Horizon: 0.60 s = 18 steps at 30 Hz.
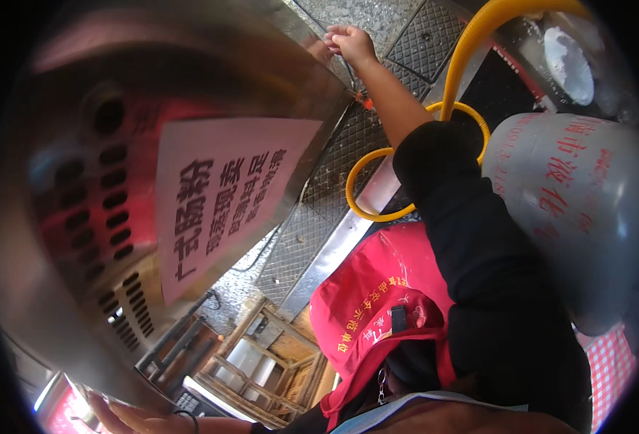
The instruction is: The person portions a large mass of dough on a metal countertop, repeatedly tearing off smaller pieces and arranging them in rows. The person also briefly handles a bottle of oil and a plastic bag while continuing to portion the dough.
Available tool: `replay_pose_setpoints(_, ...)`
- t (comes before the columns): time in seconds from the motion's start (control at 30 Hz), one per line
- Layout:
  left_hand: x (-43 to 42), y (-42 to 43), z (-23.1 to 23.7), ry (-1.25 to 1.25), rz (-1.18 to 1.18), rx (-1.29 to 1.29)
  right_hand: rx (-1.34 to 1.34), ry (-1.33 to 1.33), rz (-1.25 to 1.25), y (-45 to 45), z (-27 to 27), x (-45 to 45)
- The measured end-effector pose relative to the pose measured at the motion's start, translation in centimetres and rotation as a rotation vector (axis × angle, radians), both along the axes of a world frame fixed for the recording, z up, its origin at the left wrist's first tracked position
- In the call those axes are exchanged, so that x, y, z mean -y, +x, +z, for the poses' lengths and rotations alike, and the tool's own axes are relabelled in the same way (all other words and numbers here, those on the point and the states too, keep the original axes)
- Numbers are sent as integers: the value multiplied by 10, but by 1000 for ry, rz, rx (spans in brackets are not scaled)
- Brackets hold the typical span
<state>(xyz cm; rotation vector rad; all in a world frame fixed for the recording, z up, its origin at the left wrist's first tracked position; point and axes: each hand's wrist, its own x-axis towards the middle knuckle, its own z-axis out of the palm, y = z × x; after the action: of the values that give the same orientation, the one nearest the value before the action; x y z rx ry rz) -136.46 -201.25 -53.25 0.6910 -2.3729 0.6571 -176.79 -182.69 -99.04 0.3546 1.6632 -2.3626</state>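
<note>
A steel cabinet (276, 81) with rows of slots fills the left side, close to the camera. A pink paper sign (227, 200) bearing dark writing is fixed to it. My right hand (352, 46) is at the cabinet's far edge, fingers partly extended and mirrored in the metal. Nothing shows in its grasp; contact with the steel is unclear. Beside the near lower edge is my left hand (119, 417), cut off by the picture's rim, so its grip cannot be made out. A small orange-red fitting (364, 101) sits below my right hand.
A grey gas cylinder (558, 217) with red writing stands at right. Yellow corrugated hose (455, 70) loops over the dark ribbed floor mats (346, 157) and a metal strip (352, 233). Lower down is a wooden frame (254, 363). I wear a red apron (373, 293).
</note>
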Motion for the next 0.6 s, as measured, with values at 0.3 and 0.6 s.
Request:
replay_pose_setpoints(0.3,-5,12,-7,70,44,168,-63,-70,17,-35,-34,10)
replay_pose_setpoints(0.6,9,12,9,112,3,62,-87,-224,166,-74,-58,37)
